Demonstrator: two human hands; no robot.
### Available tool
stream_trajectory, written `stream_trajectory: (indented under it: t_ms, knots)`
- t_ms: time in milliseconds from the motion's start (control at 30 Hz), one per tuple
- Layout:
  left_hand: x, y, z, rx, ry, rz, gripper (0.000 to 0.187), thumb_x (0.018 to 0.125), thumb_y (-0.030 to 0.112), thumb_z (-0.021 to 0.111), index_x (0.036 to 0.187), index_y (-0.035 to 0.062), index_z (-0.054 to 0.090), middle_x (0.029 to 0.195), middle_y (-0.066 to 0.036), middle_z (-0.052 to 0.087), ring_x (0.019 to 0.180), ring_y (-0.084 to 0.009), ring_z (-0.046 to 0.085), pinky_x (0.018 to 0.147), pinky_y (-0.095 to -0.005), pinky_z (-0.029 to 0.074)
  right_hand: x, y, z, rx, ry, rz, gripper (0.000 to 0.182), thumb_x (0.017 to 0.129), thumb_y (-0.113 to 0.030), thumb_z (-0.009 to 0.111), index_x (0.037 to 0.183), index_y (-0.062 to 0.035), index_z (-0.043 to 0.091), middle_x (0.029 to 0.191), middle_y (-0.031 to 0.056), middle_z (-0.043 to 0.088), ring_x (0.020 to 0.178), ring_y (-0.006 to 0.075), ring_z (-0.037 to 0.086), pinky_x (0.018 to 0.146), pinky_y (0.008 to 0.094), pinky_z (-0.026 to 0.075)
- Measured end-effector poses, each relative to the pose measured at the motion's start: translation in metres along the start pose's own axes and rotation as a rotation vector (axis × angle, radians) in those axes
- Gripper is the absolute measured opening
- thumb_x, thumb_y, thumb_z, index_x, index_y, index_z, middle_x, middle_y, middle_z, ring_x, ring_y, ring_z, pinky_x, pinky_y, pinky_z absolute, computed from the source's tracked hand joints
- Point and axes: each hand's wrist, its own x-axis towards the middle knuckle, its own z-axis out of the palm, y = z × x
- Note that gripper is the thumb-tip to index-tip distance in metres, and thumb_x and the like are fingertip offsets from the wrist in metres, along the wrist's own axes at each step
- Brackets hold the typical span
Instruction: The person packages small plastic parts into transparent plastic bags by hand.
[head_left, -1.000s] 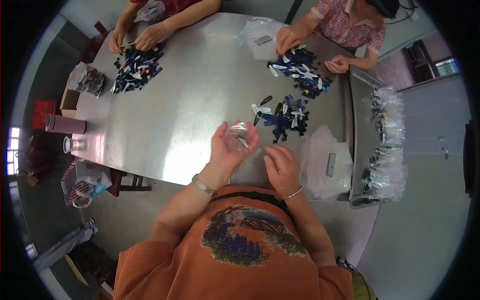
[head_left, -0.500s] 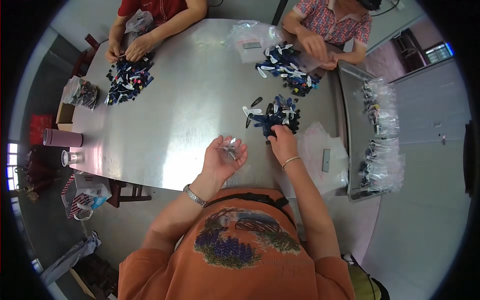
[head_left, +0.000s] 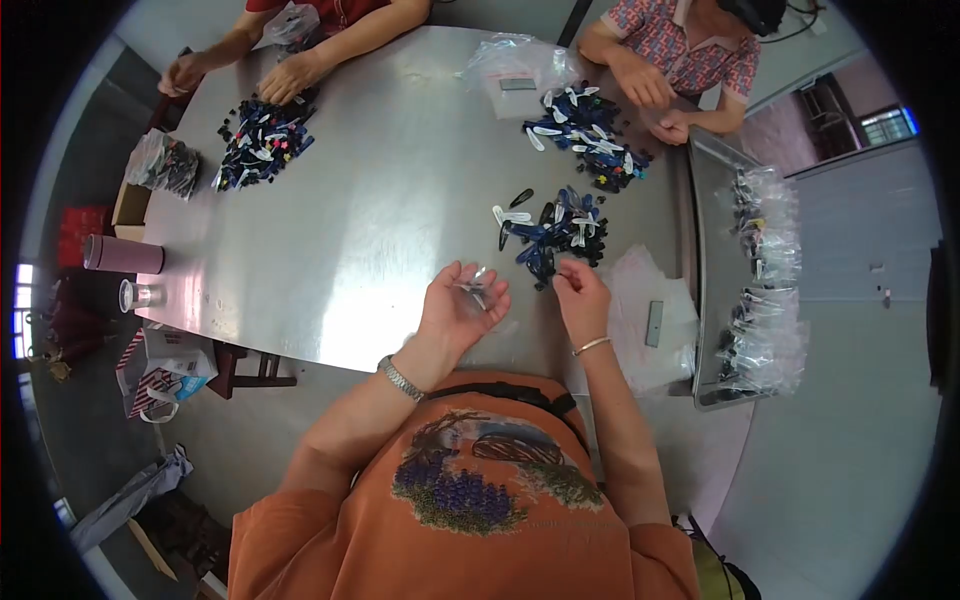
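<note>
Over the table (head_left: 380, 200) edge, my left hand (head_left: 460, 305) cups a small clear bag (head_left: 474, 284), palm up so its mouth stays reachable — my right hand (head_left: 583, 293) pinches a clip just beside the clip pile (head_left: 560, 232), close for quick picking.

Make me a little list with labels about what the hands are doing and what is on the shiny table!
Left hand: palm up, cradling a small clear plastic bag
Right hand: fingers pinched at the edge of the nearest pile of dark blue and white hair clips
Surface: shiny metal table
Beside right hand: stack of clear empty bags
Far right: metal tray of filled bags
Others: two people across the table, each at their own clip pile
</note>
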Motion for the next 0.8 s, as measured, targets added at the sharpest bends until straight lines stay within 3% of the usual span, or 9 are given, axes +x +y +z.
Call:
stream_trajectory:
  t_ms: [67,100,133,233,267,333,433,633,800]
  knots:
    - [0.002,-0.001,0.0,-0.026,0.018,0.022,0.025,0.093,0.031,0.044,0.098,0.0081,0.051,0.102,-0.016,0.057,0.1,-0.0333,0.054,0.089,-0.0461,0.043,-0.009,-0.015,-0.007,0.293,0.031,0.069,0.018,0.077,-0.004,0.065,0.095,-0.0033,0.064,0.081,0.0093,0.064,0.067,0.0158,0.061,0.065,0.0261,0.049]
    - [0.006,-0.001,0.001,-0.041,0.009,0.025,0.025,0.092,0.032,0.044,0.098,0.0081,0.05,0.103,-0.017,0.055,0.102,-0.0341,0.052,0.091,-0.0468,0.042,-0.013,-0.027,-0.016,0.331,-0.085,0.113,0.014,0.081,-0.003,0.063,0.095,-0.0005,0.064,0.084,0.0004,0.063,0.075,0.0076,0.057,0.069,0.0223,0.048]
    - [0.007,-0.002,0.003,-0.056,0.001,0.024,0.025,0.092,0.032,0.045,0.098,0.0081,0.049,0.104,-0.017,0.054,0.105,-0.0349,0.051,0.093,-0.0475,0.04,-0.021,-0.04,-0.02,0.334,-0.094,0.115,0.014,0.081,-0.003,0.063,0.095,-0.0005,0.064,0.084,0.0004,0.063,0.075,0.0076,0.057,0.069,0.0223,0.048]
    - [0.004,-0.008,0.012,-0.021,0.066,0.028,0.024,0.093,0.034,0.044,0.098,0.0107,0.045,0.099,-0.014,0.051,0.098,-0.0345,0.05,0.086,-0.048,0.043,-0.037,-0.085,-0.025,0.21,-0.269,-0.214,0.014,0.079,-0.003,0.064,0.093,-0.0025,0.063,0.09,0.0073,0.063,0.075,0.0154,0.061,0.069,0.0253,0.049]
    - [0.005,-0.009,0.011,-0.019,0.065,0.022,0.024,0.093,0.034,0.044,0.098,0.0107,0.045,0.099,-0.014,0.051,0.098,-0.0345,0.05,0.086,-0.048,0.043,-0.038,-0.087,-0.019,0.206,-0.264,-0.211,0.014,0.079,-0.003,0.064,0.093,-0.0025,0.063,0.09,0.0073,0.063,0.075,0.0154,0.061,0.069,0.0253,0.049]
    - [0.008,-0.013,0.006,0.004,0.029,-0.001,0.024,0.093,0.034,0.042,0.096,0.0106,0.045,0.097,-0.013,0.05,0.098,-0.0335,0.05,0.086,-0.0495,0.043,-0.038,-0.088,-0.009,-0.095,-0.218,-0.565,0.016,0.076,-0.005,0.066,0.092,-0.003,0.063,0.092,0.0133,0.063,0.077,0.0246,0.062,0.069,0.03,0.05]
    - [0.014,-0.01,-0.009,0.0,-0.136,-0.012,0.028,0.093,0.034,0.042,0.095,0.0075,0.049,0.102,-0.017,0.053,0.105,-0.0354,0.05,0.093,-0.047,0.04,-0.04,-0.095,-0.006,0.009,-0.193,-0.554,0.015,0.076,-0.007,0.066,0.09,-0.0026,0.063,0.093,0.0149,0.062,0.081,0.0294,0.061,0.07,0.0341,0.051]
    - [0.001,0.001,-0.007,-0.021,-0.03,0.016,0.026,0.094,0.034,0.041,0.096,0.01,0.05,0.101,-0.014,0.055,0.098,-0.0318,0.053,0.087,-0.0465,0.043,-0.005,-0.031,-0.014,-0.245,-0.071,-0.183,0.024,0.076,-0.012,0.066,0.098,-0.0035,0.061,0.091,0.0122,0.061,0.082,0.0303,0.06,0.073,0.0383,0.049]
    - [0.0,-0.001,-0.007,0.005,0.011,0.011,0.025,0.092,0.031,0.043,0.101,0.0091,0.052,0.104,-0.015,0.059,0.098,-0.0316,0.055,0.087,-0.0454,0.044,-0.003,-0.031,0.0,-0.497,-0.06,-0.21,0.029,0.075,-0.017,0.067,0.099,-0.0026,0.06,0.09,0.013,0.06,0.083,0.0301,0.059,0.075,0.0395,0.047]
